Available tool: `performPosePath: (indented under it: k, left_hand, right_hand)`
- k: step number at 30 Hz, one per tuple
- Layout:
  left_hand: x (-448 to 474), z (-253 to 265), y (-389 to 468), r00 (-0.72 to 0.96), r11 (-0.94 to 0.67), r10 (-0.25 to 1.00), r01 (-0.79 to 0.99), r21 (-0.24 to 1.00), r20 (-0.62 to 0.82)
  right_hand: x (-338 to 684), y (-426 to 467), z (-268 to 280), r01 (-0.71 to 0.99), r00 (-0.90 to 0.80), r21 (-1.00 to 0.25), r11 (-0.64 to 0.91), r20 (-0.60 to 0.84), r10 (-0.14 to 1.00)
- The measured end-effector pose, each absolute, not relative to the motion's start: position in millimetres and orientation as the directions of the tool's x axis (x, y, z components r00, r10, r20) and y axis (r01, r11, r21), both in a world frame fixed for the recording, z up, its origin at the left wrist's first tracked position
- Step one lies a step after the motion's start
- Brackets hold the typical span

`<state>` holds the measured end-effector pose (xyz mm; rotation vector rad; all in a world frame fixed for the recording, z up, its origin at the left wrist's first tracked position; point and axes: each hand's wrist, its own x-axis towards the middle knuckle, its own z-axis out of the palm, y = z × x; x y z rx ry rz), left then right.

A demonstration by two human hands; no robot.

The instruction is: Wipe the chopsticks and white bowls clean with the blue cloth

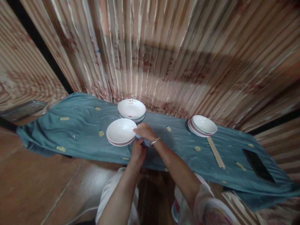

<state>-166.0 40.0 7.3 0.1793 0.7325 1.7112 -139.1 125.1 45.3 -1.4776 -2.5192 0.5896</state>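
A white bowl (122, 130) with a red band below its rim rests on another bowl, left of my hands. My right hand (145, 131), with a silver bangle at the wrist, is closed on a light blue cloth (145, 142), and its fingertips reach the bowl's right rim. Just below it, my left hand (138, 150) is closed with its fingers at the same cloth, beside the bowl's lower right edge. Most of the cloth is hidden by my hands. Behind the bowl stands a stack of white flowered plates (131, 109).
More white bowls (204, 124) are stacked to the right, with chopsticks (216, 152) in front of them. A black phone (258, 165) lies at the right end. A green cloth with yellow pineapples (86, 137) covers the table. A pleated curtain (150, 62) hangs close behind.
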Motion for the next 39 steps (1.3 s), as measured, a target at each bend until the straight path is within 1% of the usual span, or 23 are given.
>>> performPosePath:
  k: [2, 5, 7, 10, 15, 18, 21, 24, 26, 29, 33, 39]
  left_hand:
    - [-167.2, 7.2, 39.6, -0.303, -0.125, 0.924, -0.814, 0.567, -0.232]
    - [-167.7, 7.3, 38.3, -0.31, -0.138, 0.928, -0.801, 0.582, -0.207]
    - [-167.5, 8.0, 37.4, -0.323, -0.147, 0.922, -0.803, 0.577, -0.215]
    - [-167.6, 9.7, 36.5, -0.368, -0.177, 0.895, -0.812, 0.557, -0.252]
    - [-168.2, 14.7, 34.4, -0.382, -0.191, 0.897, -0.791, 0.581, -0.225]
    - [-165.7, 19.4, 32.1, -0.392, -0.195, 0.899, -0.756, 0.625, -0.194]
    - [-161.1, 24.8, 29.7, -0.37, -0.186, 0.919, -0.715, 0.674, -0.138]
    - [-157.2, 29.8, 26.9, -0.314, -0.157, 0.944, -0.691, 0.706, -0.097]
    - [-156.0, 32.4, 24.7, -0.259, -0.095, 0.958, -0.686, 0.721, -0.121]
    - [-155.1, 34.3, 22.6, -0.196, -0.001, 0.963, -0.683, 0.73, -0.183]
    - [-152.1, 31.7, 24.1, -0.187, 0.043, 0.955, -0.678, 0.734, -0.229]
    - [-143.0, 20.4, 30.6, -0.151, 0.144, 0.931, -0.684, 0.715, -0.332]
  right_hand:
    - [-136.8, 122.4, 44.4, 0.784, -0.495, -0.456, 0.421, -0.05, 0.867]
    - [-133.9, 119.3, 41.2, 0.726, -0.455, -0.592, 0.351, -0.029, 0.89]
    - [-132.8, 118.1, 38.5, 0.65, -0.422, -0.703, 0.289, -0.017, 0.907]
    - [-132.0, 117.3, 35.0, 0.516, -0.417, -0.823, 0.237, 0.0, 0.909]
    - [-128.7, 114.7, 30.2, 0.37, -0.432, -0.906, 0.206, 0.028, 0.901]
    - [-122.8, 109.8, 31.1, 0.215, -0.377, -0.967, 0.138, 0.049, 0.925]
    - [-110.2, 102.4, 38.8, 0.079, -0.3, -0.992, 0.097, 0.069, 0.952]
    - [-88.8, 94.4, 48.1, 0.044, -0.229, -0.996, 0.082, 0.07, 0.971]
    - [-71.2, 89.8, 50.2, 0.028, -0.159, -0.997, 0.068, 0.062, 0.985]
    - [-45.1, 84.2, 43.9, -0.043, -0.037, -0.998, 0.039, 0.041, 0.998]
    - [-18.0, 78.4, 25.8, -0.135, 0.073, -0.991, 0.005, -0.005, 0.997]
    - [3.1, 70.1, 3.6, -0.076, 0.111, -0.996, -0.052, -0.06, 0.992]
